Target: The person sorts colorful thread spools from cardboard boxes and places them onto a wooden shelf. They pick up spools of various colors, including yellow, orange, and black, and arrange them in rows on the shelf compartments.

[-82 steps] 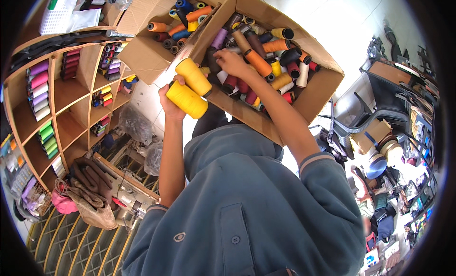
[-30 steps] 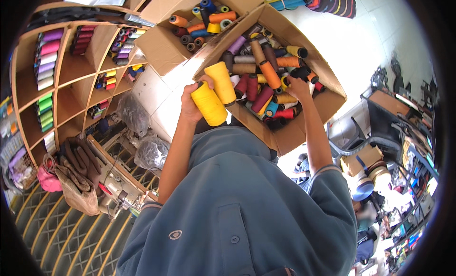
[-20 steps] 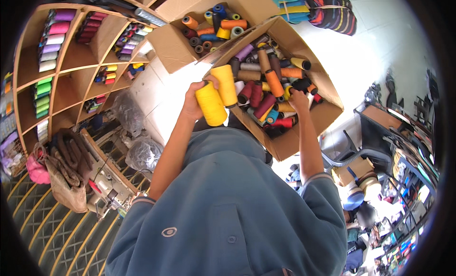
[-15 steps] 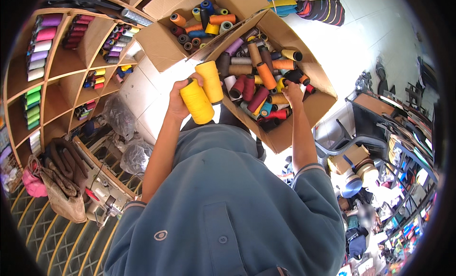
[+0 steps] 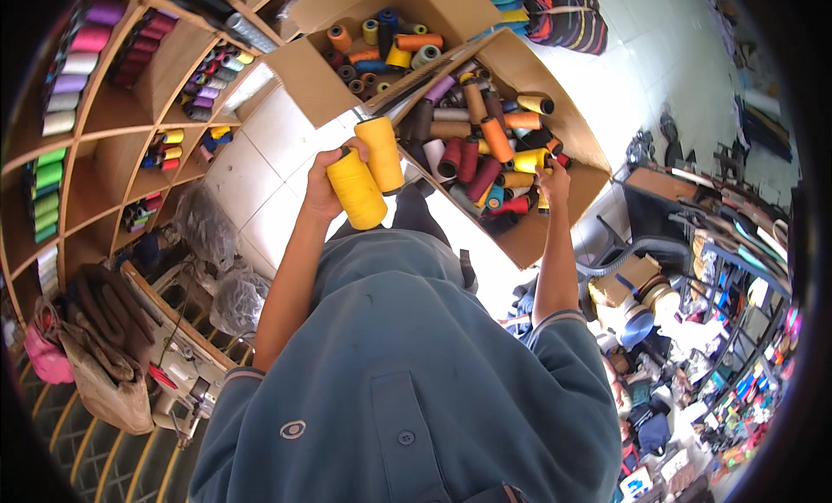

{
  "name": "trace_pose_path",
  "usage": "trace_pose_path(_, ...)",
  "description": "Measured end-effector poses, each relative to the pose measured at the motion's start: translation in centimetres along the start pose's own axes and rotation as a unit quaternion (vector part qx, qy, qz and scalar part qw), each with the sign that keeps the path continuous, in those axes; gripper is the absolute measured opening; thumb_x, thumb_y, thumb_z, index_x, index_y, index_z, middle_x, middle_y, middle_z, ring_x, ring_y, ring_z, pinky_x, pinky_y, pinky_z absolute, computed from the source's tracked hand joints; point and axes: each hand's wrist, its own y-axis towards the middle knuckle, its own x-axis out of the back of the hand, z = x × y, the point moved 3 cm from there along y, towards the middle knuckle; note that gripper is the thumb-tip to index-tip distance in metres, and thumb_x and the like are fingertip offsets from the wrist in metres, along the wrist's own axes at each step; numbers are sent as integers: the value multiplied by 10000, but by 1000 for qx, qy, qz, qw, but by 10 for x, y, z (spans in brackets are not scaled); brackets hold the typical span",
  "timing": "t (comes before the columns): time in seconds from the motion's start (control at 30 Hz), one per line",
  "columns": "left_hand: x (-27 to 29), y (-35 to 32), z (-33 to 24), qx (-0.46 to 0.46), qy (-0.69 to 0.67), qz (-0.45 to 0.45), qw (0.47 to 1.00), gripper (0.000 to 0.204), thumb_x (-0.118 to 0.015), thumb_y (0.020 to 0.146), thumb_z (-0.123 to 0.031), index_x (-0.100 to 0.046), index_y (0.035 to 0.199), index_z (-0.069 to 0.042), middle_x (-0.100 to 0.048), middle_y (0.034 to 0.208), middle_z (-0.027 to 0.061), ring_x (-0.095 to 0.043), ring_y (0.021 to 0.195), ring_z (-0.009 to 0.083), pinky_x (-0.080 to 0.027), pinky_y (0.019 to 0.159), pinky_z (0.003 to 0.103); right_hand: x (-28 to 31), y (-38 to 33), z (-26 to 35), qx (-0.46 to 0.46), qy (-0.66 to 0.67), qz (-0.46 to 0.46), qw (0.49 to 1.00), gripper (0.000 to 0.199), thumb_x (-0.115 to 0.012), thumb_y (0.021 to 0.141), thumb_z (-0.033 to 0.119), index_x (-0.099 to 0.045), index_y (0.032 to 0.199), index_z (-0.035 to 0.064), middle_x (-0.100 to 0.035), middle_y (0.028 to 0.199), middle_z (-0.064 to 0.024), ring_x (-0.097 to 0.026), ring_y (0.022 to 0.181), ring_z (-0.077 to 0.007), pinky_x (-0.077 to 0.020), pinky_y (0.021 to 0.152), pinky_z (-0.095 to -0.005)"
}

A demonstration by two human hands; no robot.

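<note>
My left hand has its fingers wrapped around two yellow cones of thread, side by side over the gap just left of the open box. My right hand is over the right part of that box, fingers narrowed on the right end of another yellow cone, which lies across the top of the heap. A sliver of yellow also shows below those fingers; I cannot tell what it belongs to.

To handle this cleanly, I judge it best to grip the cone by its firm end rather than squeeze the wound thread, which could slip loose. I would raise it clear of the orange cone and the maroon cone on its left, so no stray end drags or snags, and keep my wrist off the right wall. My left grip spans two smooth bodies, so even pressure matters; if one rolls against the other, it could drop.

Half a second ago, this cone was mostly hidden behind my right fingers and its neighbours; now most of its yellow side is exposed, and my hand has moved right and nearer. At the earliest view, that hand was far over on the left of the box. My left hand still keeps both its cones.
</note>
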Motion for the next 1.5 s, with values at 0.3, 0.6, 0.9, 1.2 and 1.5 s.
trace_pose_path(0.3,36,-53,-48,-32,-47,41,998,374,-485,826,-420,-532,935,-64,-505,1226,312,-527,1125,419,-443,952,471,-66,67,-66,70,-99,-26,992,316,-677,720,289,-681,949,71,-672,951,-166,-664,833,-331,-564,704,-406)
trace_pose_path(0.6,85,-132,-83,-168,-48,-49,983,388,-482,823,-436,-511,902,-57,-514,1210,275,-504,1181,429,-425,970,501,-17,12,66,-47,402,-45,913,345,-667,841,286,-565,1048,29,-611,909,-124,-626,844,-226,-542,667,-332)
trace_pose_path(0.9,115,-173,-114,-265,-67,-76,959,427,-540,790,-525,-537,864,-105,-382,1352,205,-448,1206,448,-420,931,609,-105,-98,330,14,697,393,600,509,-514,962,223,-355,1404,26,-544,1212,-168,-611,949,-199,-575,755,-273)
trace_pose_path(1.2,127,-177,-141,-323,-105,-102,935,414,-562,770,-504,-551,831,-95,-407,1359,210,-472,1181,475,-404,957,596,-204,-226,501,113,493,557,658,554,-534,924,231,-331,1388,7,-556,1293,-165,-584,556,-143,-509,473,-238)
trace_pose_path(1.5,148,-149,-197,-358,-117,-139,916,443,-588,744,-553,-547,836,-122,-387,1362,209,-455,1192,463,-391,964,609,-245,-246,568,148,391,660,624,576,-495,917,212,-295,1420,15,-535,1309,-190,-555,524,-124,-456,433,-235)
